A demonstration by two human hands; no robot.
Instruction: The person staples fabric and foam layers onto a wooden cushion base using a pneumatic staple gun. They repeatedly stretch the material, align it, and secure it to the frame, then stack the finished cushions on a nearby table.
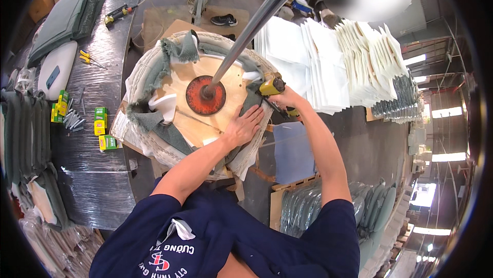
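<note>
A cushion with a round-edged plywood base [187, 126] lies upside down in front of me, grey-green fabric [172, 137] folded loosely round its rim. A red disc [195, 96] on a metal rod [251, 31] presses on the wood. My left hand [242, 128] lies flat with fingers stretched on the fabric at the right edge. Closed round a yellow and black staple gun [271, 87], my right hand [294, 100] keeps the tool's nose at that same edge, just beyond the left fingertips. The exact contact point is hidden.
On the film-wrapped table [95, 170] at left are green-yellow boxes [100, 120], staple strips [74, 120], yellow-handled cutters [88, 58] and another staple gun [117, 15]. Stacked white sheets [323, 67] stand at far right. Plastic-wrapped grey cushions [303, 206] sit near my right arm.
</note>
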